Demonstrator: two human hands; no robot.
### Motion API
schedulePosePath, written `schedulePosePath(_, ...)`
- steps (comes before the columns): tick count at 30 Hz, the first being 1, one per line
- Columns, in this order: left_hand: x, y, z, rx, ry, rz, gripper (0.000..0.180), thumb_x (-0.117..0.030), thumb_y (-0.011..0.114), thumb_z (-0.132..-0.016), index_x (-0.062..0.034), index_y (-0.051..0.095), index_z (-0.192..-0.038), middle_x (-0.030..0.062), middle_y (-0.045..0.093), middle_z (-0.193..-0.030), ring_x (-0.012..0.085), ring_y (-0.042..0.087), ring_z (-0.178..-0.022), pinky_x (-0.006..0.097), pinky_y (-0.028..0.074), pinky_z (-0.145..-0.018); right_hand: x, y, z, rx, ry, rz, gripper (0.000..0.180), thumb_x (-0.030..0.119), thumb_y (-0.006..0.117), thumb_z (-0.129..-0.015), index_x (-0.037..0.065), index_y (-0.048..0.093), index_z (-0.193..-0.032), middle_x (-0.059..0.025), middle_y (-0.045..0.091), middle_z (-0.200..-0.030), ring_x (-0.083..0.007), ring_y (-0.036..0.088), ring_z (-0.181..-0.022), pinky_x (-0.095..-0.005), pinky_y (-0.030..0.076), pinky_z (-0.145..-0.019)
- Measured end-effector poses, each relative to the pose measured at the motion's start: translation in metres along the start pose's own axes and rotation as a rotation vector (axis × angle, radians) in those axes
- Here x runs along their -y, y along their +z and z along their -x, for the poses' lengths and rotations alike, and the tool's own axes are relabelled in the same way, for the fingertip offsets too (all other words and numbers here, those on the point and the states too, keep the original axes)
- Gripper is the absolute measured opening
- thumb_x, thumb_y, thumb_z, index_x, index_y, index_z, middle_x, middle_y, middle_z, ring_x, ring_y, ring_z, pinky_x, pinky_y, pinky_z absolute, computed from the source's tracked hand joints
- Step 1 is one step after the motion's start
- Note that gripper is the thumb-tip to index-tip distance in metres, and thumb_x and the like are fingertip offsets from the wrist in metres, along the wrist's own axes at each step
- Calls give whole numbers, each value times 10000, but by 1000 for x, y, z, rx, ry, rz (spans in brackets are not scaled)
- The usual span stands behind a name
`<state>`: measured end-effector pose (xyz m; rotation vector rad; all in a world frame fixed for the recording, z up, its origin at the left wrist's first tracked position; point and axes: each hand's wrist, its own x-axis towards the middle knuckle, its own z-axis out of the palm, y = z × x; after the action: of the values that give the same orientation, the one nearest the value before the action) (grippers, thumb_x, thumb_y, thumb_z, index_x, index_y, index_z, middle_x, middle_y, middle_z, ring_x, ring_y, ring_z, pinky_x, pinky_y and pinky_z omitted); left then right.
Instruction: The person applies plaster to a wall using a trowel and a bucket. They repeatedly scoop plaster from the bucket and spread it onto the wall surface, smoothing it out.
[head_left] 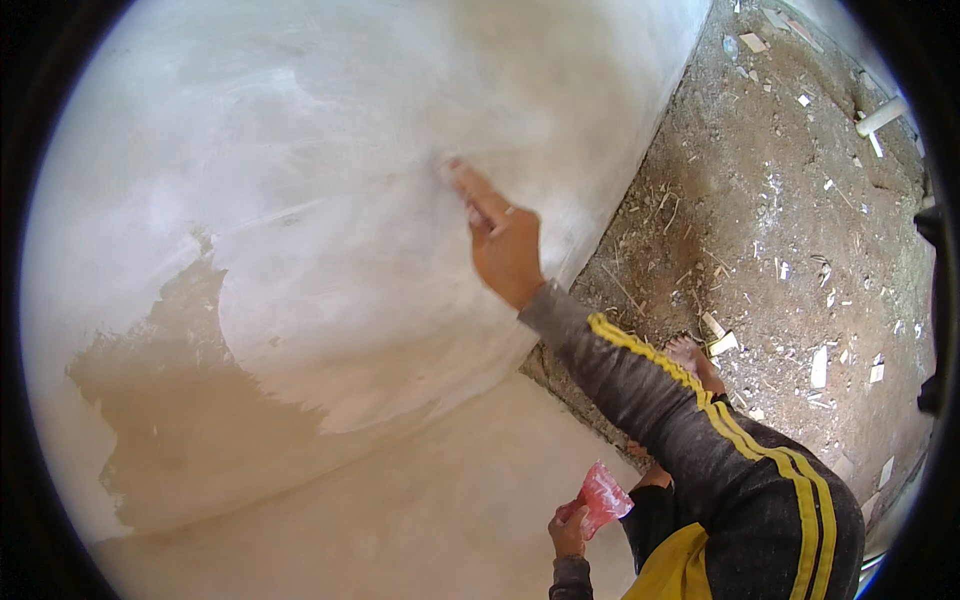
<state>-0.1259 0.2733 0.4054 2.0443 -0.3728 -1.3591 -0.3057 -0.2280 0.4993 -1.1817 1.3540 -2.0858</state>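
Observation:
My right arm reaches out to the pale plastered wall [330, 250]. My right hand [505, 235] is closed, its fingers pressed together and pointing at the wall's surface. A greyish blur shows at the fingertips, so what they hold, if anything, cannot be made out. Low in the view, close to my body, my left hand [568, 530] grips a red, cup-like piece [604, 498] smeared with white paste. Wet white coating covers much of the wall, while a bare tan patch [190, 400] with ragged edges shows at the left.
To the right, the dirt floor [740, 220] is strewn with white chips and scraps. A white pipe [882, 117] sticks out at the far right. My bare foot [690, 360] stands near the wall's base. An inner corner of the wall curves across the lower left.

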Motion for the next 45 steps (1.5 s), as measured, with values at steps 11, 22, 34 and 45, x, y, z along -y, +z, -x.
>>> schedulePosePath(11,-21,11,-11,69,99,29,298,-79,773,-827,46,691,-1085,75,723,-1004,154,665,-893,304,529,-839,8,-25,-22,107,-174,77,547,-114,586,-843,91,630,-1349,-151,619,-1372,-297,614,-1257,-381,526,-1046)
schedulePosePath(22,-29,6,-19,70,60,-26,303,-43,780,-800,23,665,-1072,71,704,-983,162,659,-889,318,538,-832,16,-33,-21,136,-214,56,467,-67,620,-845,98,668,-1279,-110,681,-1273,-280,661,-1172,-358,572,-951)
schedulePosePath(34,-26,-7,-18,35,27,33,276,-89,774,-816,20,689,-1055,48,695,-895,119,626,-739,270,517,-674,2,-40,-25,197,-238,210,504,-51,601,-877,192,665,-1313,-39,675,-1307,-238,667,-1180,-355,578,-960)
schedulePosePath(45,-11,-27,-25,-21,-86,23,206,-76,732,-828,-20,632,-999,60,627,-762,161,588,-577,304,486,-492,-59,-53,44,299,-102,211,536,-96,561,-865,156,658,-1327,-80,654,-1341,-267,640,-1222,-385,521,-1048)
